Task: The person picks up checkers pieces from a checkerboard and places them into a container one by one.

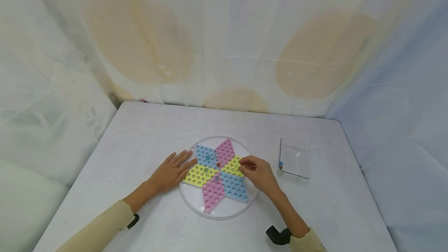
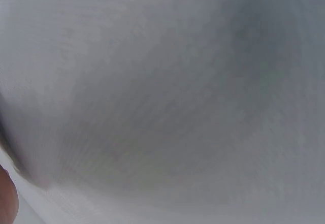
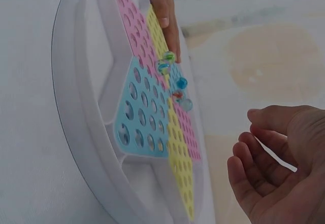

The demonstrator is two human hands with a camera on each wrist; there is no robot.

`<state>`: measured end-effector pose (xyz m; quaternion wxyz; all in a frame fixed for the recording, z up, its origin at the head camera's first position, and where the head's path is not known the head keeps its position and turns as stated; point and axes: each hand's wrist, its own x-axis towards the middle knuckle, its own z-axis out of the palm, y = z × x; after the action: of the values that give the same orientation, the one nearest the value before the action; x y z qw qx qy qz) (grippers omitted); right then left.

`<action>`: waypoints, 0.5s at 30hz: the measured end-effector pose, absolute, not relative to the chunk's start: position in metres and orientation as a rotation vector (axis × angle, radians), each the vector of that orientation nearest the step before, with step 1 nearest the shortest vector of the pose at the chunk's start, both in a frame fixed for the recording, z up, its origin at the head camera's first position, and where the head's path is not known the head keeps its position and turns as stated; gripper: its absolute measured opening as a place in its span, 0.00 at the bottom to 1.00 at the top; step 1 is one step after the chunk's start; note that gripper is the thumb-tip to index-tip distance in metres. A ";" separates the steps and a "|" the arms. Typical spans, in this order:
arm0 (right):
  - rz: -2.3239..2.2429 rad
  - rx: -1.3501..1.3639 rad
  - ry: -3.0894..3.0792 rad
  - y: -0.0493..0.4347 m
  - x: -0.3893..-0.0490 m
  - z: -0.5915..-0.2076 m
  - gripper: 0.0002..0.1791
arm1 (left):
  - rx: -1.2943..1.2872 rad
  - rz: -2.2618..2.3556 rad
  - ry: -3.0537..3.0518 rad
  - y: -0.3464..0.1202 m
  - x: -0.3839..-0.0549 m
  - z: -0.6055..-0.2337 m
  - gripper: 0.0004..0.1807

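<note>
A round Chinese checkers board (image 1: 224, 217) with a pink, yellow and blue star lies on the table. My left hand (image 1: 171, 173) rests with spread fingers at its left edge. My right hand (image 1: 259, 174) hovers over the right yellow point. In the right wrist view its fingers (image 3: 244, 173) are loosely bent, with nothing visible between them and the thumb. Several glass marbles sit around the board's middle, among them a blue marble (image 3: 182, 83), a red marble (image 1: 218, 164) and a green marble (image 1: 206, 170). The left wrist view is mostly a blurred pale surface.
A clear square box (image 1: 295, 158) stands right of the board, with a blue marble (image 1: 281, 163) and an orange one by its left wall. Pale curtains (image 1: 227, 42) hang behind the white table (image 1: 140, 127) and at both sides.
</note>
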<state>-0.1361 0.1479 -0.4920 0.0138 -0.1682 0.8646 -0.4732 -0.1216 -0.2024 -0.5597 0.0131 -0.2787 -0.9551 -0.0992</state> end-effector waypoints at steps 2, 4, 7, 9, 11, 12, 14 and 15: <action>-1.483 -0.542 2.683 0.143 -0.136 -0.493 0.09 | -0.867 -0.312 -2.972 -0.202 -0.122 -0.560 0.28; -1.496 -0.563 2.673 0.139 -0.135 -0.494 0.09 | -0.865 -0.309 -2.967 -0.203 -0.123 -0.561 0.28; -1.495 -0.575 2.650 0.132 -0.134 -0.495 0.09 | -0.864 -0.305 -2.959 -0.203 -0.123 -0.562 0.28; -1.486 -0.573 2.633 0.128 -0.133 -0.497 0.09 | -0.863 -0.302 -2.955 -0.203 -0.124 -0.563 0.28; -1.477 -0.571 2.617 0.125 -0.133 -0.500 0.09 | -0.863 -0.304 -2.960 -0.203 -0.124 -0.562 0.28; -1.477 -0.579 2.608 0.123 -0.133 -0.501 0.09 | -0.862 -0.305 -2.966 -0.203 -0.124 -0.562 0.28; -1.479 -0.588 2.583 0.120 -0.132 -0.504 0.08 | -0.863 -0.308 -2.972 -0.202 -0.124 -0.561 0.28; -1.482 -0.597 2.571 0.119 -0.132 -0.506 0.08 | -0.863 -0.309 -2.976 -0.202 -0.124 -0.560 0.28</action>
<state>-0.1317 0.1187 -0.5058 0.0571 -0.1970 0.8479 -0.4888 -0.1236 -0.2024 -0.5603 0.0137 -0.2772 -0.9556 -0.0993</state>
